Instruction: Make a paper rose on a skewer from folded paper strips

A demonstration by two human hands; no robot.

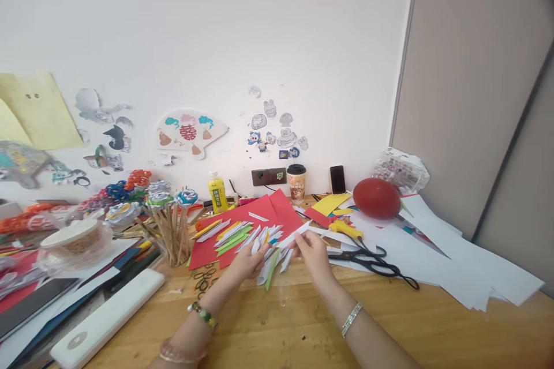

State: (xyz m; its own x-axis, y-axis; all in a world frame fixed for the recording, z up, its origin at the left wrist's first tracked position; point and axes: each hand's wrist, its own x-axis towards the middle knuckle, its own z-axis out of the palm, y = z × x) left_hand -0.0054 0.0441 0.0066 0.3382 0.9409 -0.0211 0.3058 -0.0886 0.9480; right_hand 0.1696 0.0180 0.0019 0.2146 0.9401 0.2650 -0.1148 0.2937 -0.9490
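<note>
Between my hands is a folded white paper strip [287, 240], tilted up to the right. My right hand [314, 251] pinches it between thumb and fingers. My left hand [249, 262] has its fingers pressed together at the strip's lower left end, where the grip is partly hidden among other paper. Just beyond my fingers lies a heap of folded paper pieces, white, yellow and green [235, 240], on red paper sheets [259, 209]. A green folded piece [271, 271] pokes out toward me between the hands.
Black-handled scissors [376, 263] and yellow-handled scissors [346, 229] lie right of my right hand, near white sheets [459, 248] and a red balloon [377, 198]. Wooden sticks [171, 236] stand at left, beside a long white device [108, 317]. A lidded cup [296, 184] and yellow bottle [217, 193] stand behind.
</note>
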